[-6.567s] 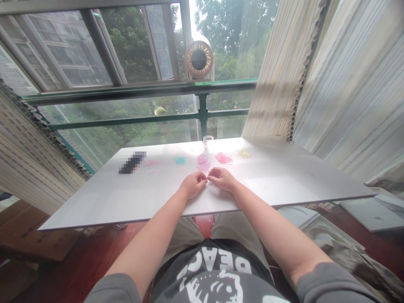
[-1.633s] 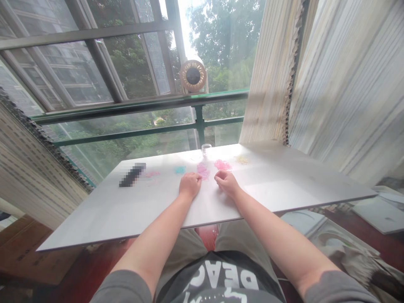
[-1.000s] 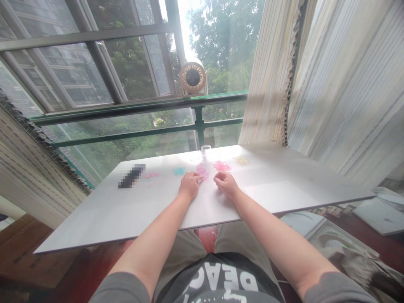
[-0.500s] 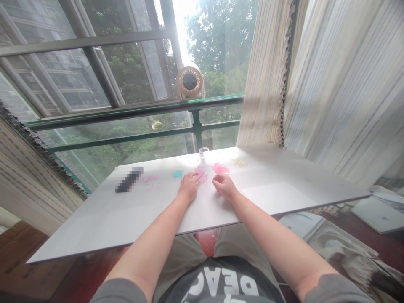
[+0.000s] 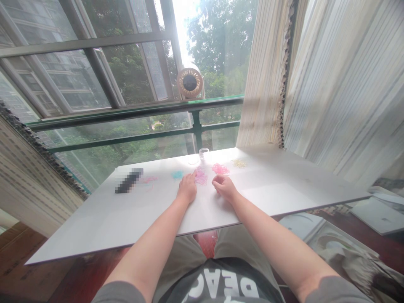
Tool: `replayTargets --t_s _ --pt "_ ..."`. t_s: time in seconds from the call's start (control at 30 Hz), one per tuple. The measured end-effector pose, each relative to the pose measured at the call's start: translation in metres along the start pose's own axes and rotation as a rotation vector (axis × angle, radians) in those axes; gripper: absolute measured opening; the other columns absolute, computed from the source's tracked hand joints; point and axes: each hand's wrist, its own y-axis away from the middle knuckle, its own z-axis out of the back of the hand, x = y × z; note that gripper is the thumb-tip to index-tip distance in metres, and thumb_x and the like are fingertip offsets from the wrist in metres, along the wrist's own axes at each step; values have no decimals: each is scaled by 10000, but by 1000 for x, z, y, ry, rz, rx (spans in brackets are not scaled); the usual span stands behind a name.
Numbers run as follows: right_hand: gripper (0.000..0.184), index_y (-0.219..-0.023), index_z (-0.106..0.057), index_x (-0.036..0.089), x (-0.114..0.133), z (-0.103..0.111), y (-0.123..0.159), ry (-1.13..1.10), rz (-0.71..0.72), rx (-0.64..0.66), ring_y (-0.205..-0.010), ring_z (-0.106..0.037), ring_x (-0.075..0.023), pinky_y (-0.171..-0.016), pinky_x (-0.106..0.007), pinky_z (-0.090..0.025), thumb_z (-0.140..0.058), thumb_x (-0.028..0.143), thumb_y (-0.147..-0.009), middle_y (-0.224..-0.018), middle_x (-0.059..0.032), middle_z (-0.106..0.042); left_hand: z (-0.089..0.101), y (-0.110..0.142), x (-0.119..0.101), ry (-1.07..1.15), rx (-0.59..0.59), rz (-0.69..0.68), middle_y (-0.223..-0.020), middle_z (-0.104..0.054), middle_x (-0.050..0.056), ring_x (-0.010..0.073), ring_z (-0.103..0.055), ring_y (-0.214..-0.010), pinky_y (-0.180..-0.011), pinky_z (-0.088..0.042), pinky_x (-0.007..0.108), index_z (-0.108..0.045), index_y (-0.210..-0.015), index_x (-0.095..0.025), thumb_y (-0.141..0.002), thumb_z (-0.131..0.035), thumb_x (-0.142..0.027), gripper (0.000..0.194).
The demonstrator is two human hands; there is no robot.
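My left hand [image 5: 188, 187] rests on the white table with its fingers stretched forward, the tips at the left edge of a purple pile of thin loops [image 5: 201, 176] that look like small elastic bands. Nothing shows in it. To its right, my right hand [image 5: 224, 187] is curled, thumb and forefinger pinched together just in front of a pink pile of bands [image 5: 220, 169]. Whatever that pinch may hold is too small to make out. A teal pile [image 5: 177, 175] lies just beyond the left hand, and a yellow pile [image 5: 239, 163] lies farther right.
At the table's [image 5: 271, 185] far edge stands a small clear cup [image 5: 204, 154], with a clear round lid [image 5: 193, 160] beside it. Sparse pink-red bands [image 5: 149, 180] and a blurred-out dark object [image 5: 128, 181] lie on the left. Behind the railing [image 5: 139, 110] sits a round fan [image 5: 190, 83].
My left hand has drawn back slightly to the left; its forefinger, which lay across the purple pile, is now at the pile's edge. My right hand has barely moved.
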Motion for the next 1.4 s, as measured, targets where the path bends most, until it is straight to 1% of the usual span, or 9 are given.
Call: replayTargets --t_s 0.17,0.33,0.57,0.8,0.97,1.07,1.17,1.27,1.4 --pt "76 -638 -538 185 1 0 1 3 0 -1 -394 -452 -94 -436 -229 -378 -517 258 -646 -473 58 -484 0 0 3 49 -23 -38 -1242 -579 66 219 -452 -1173 -1019 -366 359 -332 -1411 -167 -787 -346 -27 640" --pt "78 -634 -534 186 2 0 1 7 1 -3 -391 -449 -94 -434 -226 -374 -514 260 -648 -463 60 -478 0 1 3 73 -36 -50 -1243 -582 67 207 -458 -1187 -1026 -373 336 -330 -1413 -164 -781 -357 -23 648" --pt "69 -634 -529 189 4 -1 2 12 7 -6 -392 -449 -90 -433 -222 -375 -511 254 -649 -473 58 -482 2 1 2 63 -48 -17 -1280 -530 132 231 -438 -1232 -1029 -377 374 -429 -1355 -153 -794 -393 -59 571" --pt "77 -643 -529 189 3 0 1 26 6 2 -399 -450 -94 -439 -230 -383 -509 263 -655 -485 54 -487 7 5 -2 45 -111 7 -1310 -508 107 260 -390 -1255 -1087 -292 408 -475 -1291 -129 -775 -448 -98 518" --pt "74 -672 -526 190 0 1 2 66 19 35 -417 -462 -97 -441 -228 -381 -491 256 -672 -524 47 -501 16 13 -1 53 -157 83 -1186 -572 133 284 -480 -1137 -1014 -370 428 -560 -1165 -121 -768 -481 -156 406" --pt "76 -705 -537 192 -2 -1 2 119 35 74 -436 -463 -94 -452 -224 -376 -476 226 -675 -584 35 -553 20 17 -1 75 -115 63 -1025 -636 99 247 -559 -1005 -928 -443 386 -638 -993 -154 -762 -477 -157 281" --pt "112 -732 -561 198 -5 -5 1 199 56 108 -484 -467 -94 -507 -225 -384 -481 170 -658 -667 25 -623 21 19 -5 102 -33 -24 -888 -671 48 201 -600 -891 -862 -478 324 -675 -848 -187 -729 -508 -147 209" --pt "136 -720 -573 209 -8 -8 -5 279 75 124 -578 -507 -113 -596 -237 -397 -496 123 -646 -724 23 -660 21 19 -9 114 16 -83 -856 -696 31 190 -613 -855 -838 -486 306 -697 -809 -201 -720 -524 -153 201" --pt "192 -744 -571 212 -10 -9 -17 349 89 124 -703 -552 -146 -686 -261 -404 -475 75 -649 -781 12 -674 19 18 -9 105 20 -100 -893 -714 22 198 -613 -896 -875 -473 318 -715 -837 -218 -729 -510 -144 243"
